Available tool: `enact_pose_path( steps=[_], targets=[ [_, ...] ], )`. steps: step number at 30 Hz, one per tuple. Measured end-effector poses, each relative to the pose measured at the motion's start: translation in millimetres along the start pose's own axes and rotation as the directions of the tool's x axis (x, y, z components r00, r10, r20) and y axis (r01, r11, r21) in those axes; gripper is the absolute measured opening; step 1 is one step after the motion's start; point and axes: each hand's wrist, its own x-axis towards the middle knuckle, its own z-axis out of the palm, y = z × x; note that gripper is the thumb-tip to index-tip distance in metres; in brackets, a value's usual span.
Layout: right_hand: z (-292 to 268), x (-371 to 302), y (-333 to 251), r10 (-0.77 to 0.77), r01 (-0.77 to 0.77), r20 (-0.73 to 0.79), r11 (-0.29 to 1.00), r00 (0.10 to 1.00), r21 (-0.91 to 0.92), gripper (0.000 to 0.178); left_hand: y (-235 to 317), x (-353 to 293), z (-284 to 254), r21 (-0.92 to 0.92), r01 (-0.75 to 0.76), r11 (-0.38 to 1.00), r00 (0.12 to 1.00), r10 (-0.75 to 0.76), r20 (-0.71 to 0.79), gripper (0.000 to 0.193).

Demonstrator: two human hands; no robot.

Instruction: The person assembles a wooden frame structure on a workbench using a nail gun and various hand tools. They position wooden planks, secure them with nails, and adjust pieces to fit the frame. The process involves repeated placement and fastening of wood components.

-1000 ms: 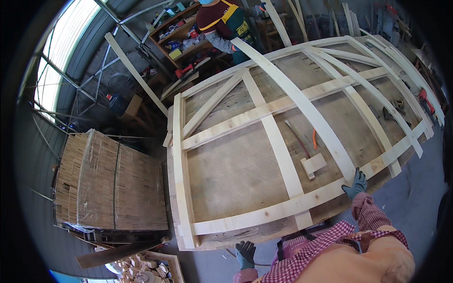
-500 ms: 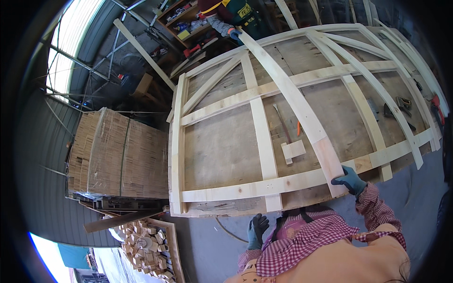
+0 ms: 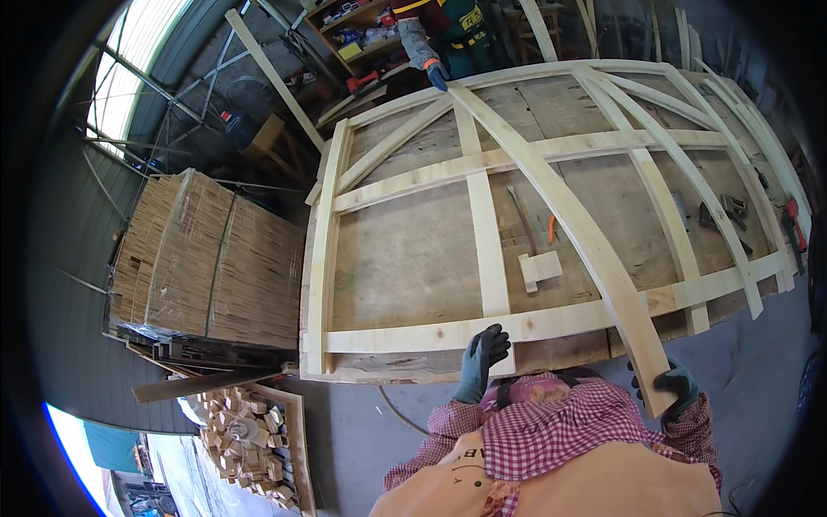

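Note:
A long pale wooden board (image 3: 573, 220) lies slantwise across a large wooden frame (image 3: 413, 337). Its near end juts past the front edge toward my body, and my right hand (image 3: 678, 387), in a grey-green glove, is closed around that end. My left hand (image 3: 482, 362), gloved alike, is at the frame's front rail beside an upright slat, its fingers stretched out and holding nothing. Whether it touches the rail I cannot tell. At the board's far end is a co-worker's blue-gloved hand (image 3: 438, 76).
Inside the frame lie a small wooden block piece (image 3: 541, 269) and an orange-handled tool (image 3: 552, 228). Dark tools (image 3: 722, 214) and a red tool (image 3: 794, 226) are at the right. A wrapped wood stack (image 3: 207, 258) stands left, above a bin of offcuts (image 3: 301, 457).
The board has slid toward me with my right hand, so its near end now overhangs the front edge. My left hand has risen from beside my body to the front rail.

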Motion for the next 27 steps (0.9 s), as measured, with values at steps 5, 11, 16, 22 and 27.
enact_pose_path(
  steps=[5,11,16,22,27],
  targets=[
    [1.2,-27.8,35.5,0.108,-0.166,-0.206,0.944,0.972,-0.286,0.045,-3.7,11.2,3.5,-0.03,0.132,0.991,0.983,-0.127,0.135,0.045],
    [32.9,-69.5,55.3,-0.003,-0.058,-0.239,0.968,0.971,-0.245,0.052,5.9,39.3,41.4,0.0,0.273,0.962,0.877,-0.249,0.411,0.051],
    [43.9,-90.4,79.6,-0.207,-0.034,-0.32,0.792,0.924,-0.61,0.047,4.7,102.9,99.3,-0.217,0.429,0.877,0.818,-0.276,0.504,0.057],
    [55.4,-116.6,101.2,-0.402,-0.4,-0.498,0.306,0.769,-0.864,0.048,12.7,132.6,153.5,-0.321,0.422,0.848,0.839,-0.231,0.492,0.085],
    [-5.7,-152.5,154.8,-0.61,-0.44,-0.449,0.178,0.653,-0.88,0.044,5.0,99.4,159.2,-0.32,0.641,0.698,0.717,-0.395,0.574,0.098]
  ],
)
